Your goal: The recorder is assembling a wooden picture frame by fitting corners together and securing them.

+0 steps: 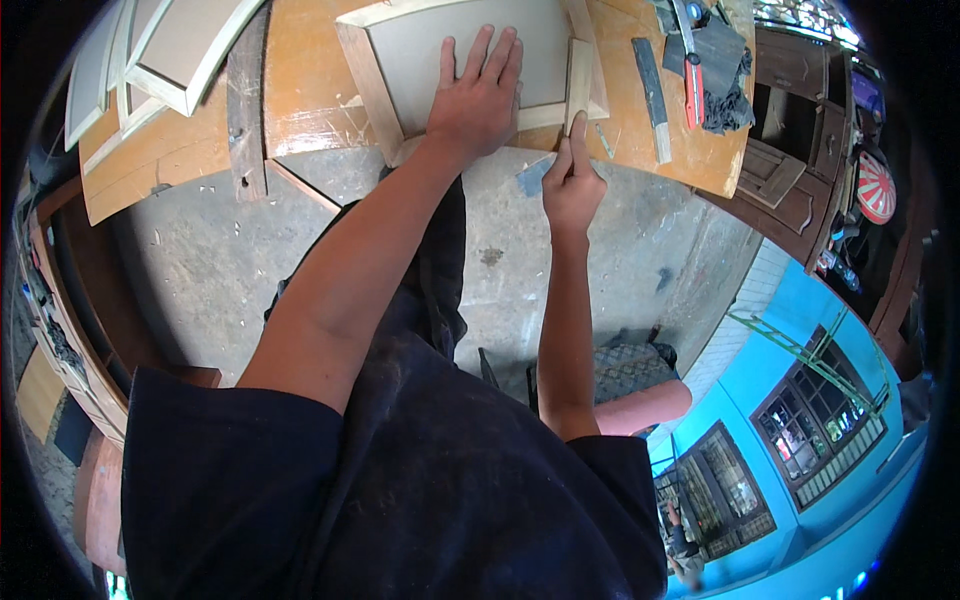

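Note:
A pale wooden frame (368,75) with a grey panel (415,60) set in it lies on the worktable at its near edge. My left hand (473,108) rests flat on the panel, fingers stretched and slightly spread. Close to the frame's right side, my right hand (574,182) is closed around the near end of a short, flat wooden strip (578,72). The index finger lies along the strip, which runs over the frame's right corner. Whether the strip presses on the frame I cannot tell.
On the orange-brown worktable (305,60), more framed panels (190,50) lie left. A dark flat bar (650,95), a red utility knife (693,90) and a dark cloth (728,75) lie right. Beyond stands a brown wooden cabinet (795,150). A pink roll-shaped thing (645,408) is behind my right arm.

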A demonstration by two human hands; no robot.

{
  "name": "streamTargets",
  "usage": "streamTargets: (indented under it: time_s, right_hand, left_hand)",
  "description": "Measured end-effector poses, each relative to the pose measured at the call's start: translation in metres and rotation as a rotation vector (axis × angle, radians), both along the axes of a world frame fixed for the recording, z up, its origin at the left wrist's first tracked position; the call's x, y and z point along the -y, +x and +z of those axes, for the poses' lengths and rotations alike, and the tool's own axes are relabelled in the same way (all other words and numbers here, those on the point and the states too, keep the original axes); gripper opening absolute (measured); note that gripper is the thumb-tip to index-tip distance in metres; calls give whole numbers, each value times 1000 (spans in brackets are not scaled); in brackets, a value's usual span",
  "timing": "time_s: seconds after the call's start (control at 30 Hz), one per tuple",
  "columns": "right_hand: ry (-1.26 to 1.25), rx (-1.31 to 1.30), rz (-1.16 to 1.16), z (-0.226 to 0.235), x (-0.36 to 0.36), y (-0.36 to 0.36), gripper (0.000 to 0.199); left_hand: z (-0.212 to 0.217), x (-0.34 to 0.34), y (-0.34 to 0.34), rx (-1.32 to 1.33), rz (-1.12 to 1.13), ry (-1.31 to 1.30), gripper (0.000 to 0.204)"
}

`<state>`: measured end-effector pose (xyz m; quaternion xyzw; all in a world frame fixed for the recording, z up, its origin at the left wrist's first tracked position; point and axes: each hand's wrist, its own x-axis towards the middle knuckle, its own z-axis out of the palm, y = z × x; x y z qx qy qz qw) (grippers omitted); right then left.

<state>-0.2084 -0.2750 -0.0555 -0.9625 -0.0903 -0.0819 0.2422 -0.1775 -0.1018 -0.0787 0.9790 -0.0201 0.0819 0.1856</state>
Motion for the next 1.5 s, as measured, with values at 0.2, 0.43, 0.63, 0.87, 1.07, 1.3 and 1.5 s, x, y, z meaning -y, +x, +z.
streamTargets:
  time_s: [0.2, 0.43, 0.63, 0.87, 1.07, 1.3, 1.5]
  right_hand:
    - [73, -25, -3, -9, 9, -48, 44]
    - [-2, 20, -78, -1, 1, -12, 42]
    - [58, 18, -235, -10, -11, -11, 44]
    - [111, -82, -334, 0, -33, -38, 43]
    - [-24, -42, -417, 2, -19, 15, 41]
    - [133, -129, -419, -3, -30, -21, 43]
    - [118, 24, -424, -1, -27, -1, 39]
  left_hand:
    - [1, -6, -2, 2, 17, 34, 56]
    - [-1, -6, -4, -8, 0, 24, 55]
    - [0, -5, 2, -17, 1, 28, 54]
    - [-1, -9, -1, 31, 13, 45, 54]
    - [5, 2, -3, 13, 1, 48, 54]
    - [-7, -5, -1, 9, 21, 5, 54]
    - [9, -7, 4, -94, -35, 12, 57]
